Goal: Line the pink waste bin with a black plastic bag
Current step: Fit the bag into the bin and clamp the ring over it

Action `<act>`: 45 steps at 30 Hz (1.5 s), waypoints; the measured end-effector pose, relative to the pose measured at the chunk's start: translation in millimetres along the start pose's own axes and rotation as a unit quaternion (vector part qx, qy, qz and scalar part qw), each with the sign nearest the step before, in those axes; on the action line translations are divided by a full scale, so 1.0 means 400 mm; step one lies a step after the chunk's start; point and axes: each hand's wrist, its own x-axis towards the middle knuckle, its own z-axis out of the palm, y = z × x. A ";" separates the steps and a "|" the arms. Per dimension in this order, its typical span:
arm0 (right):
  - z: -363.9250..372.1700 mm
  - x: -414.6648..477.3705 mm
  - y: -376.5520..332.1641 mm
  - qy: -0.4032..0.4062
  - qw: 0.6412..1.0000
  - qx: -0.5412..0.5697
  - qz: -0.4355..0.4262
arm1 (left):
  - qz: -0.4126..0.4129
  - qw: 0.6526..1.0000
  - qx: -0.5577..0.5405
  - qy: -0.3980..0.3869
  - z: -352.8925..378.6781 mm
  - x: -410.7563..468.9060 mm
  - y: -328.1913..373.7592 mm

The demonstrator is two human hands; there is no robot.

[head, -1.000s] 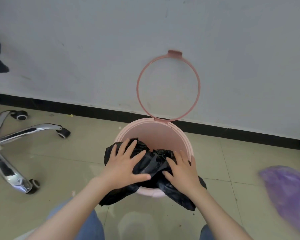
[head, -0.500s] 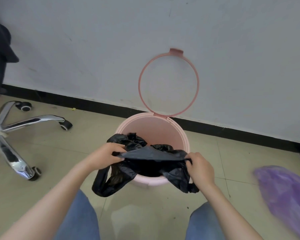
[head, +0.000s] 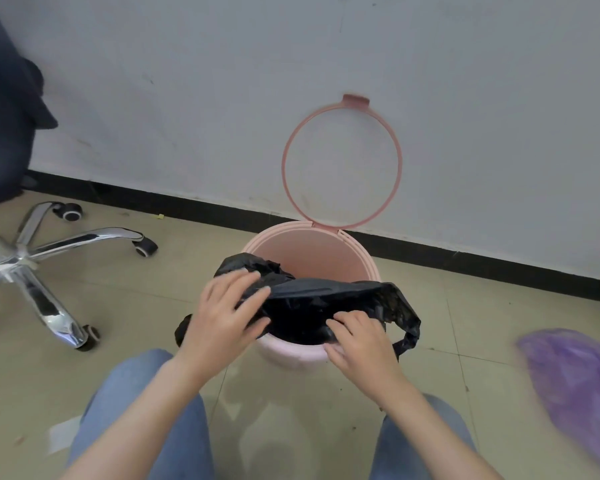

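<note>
The pink waste bin [head: 312, 252] stands on the floor by the wall, and its ring-shaped lid frame [head: 342, 164] is flipped up against the wall. A black plastic bag [head: 321, 299] lies crumpled across the bin's near half, its mouth partly spread and its edges hanging over the front rim. My left hand [head: 227, 315] rests on the bag's left side, fingers spread, thumb gripping the plastic. My right hand [head: 359, 336] pinches the bag's near edge at the front rim. The bin's far inner wall is bare pink.
An office chair's chrome wheeled base [head: 39, 258] stands to the left, with a dark garment [head: 4, 109] above it. A purple plastic bag [head: 575, 386] lies on the floor at the right. A black skirting strip runs along the wall. My knees in jeans frame the bottom.
Both hands have shifted their hold on the bag, from pulling its mouth taut between them to laying it over the bin's near rim. The view has dipped slightly.
</note>
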 end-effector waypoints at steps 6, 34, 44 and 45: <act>0.040 0.002 -0.012 -0.099 0.995 -0.008 -0.003 | 0.052 0.948 0.090 -0.300 0.095 -0.054 0.028; 0.058 -0.055 0.059 0.117 0.988 -0.053 -0.082 | -0.008 0.978 -0.139 -0.153 0.007 -0.131 -0.065; 0.090 -0.115 0.051 0.086 0.986 -0.055 -0.131 | 0.082 0.990 0.024 -0.114 0.110 -0.129 0.047; 0.090 -0.120 0.052 0.084 0.986 -0.052 -0.130 | 0.086 0.988 0.035 -0.124 0.126 -0.124 0.056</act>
